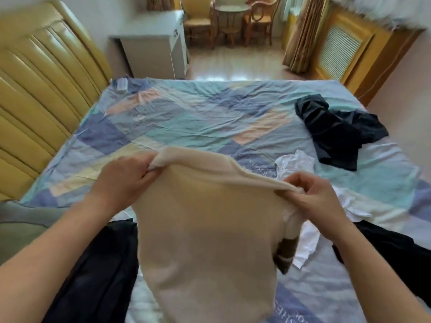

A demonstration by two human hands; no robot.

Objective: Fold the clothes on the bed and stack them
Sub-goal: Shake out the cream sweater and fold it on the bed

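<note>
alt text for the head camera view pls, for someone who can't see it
Two hands hold up a cream garment by its top edge, the left hand and right hand each pinching a corner above a patchwork bedsheet. A crumpled dark garment and a white garment lie unfolded to the right.

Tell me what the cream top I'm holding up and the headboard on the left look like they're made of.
The cream top looks like a soft, matte knit, perhaps cotton or a blend: it drapes limply and bunches where each hand pinches its upper edge. The headboard looks like padded leather or faux leather, judging by its glossy tan sheen and puffy vertical channels.
</note>
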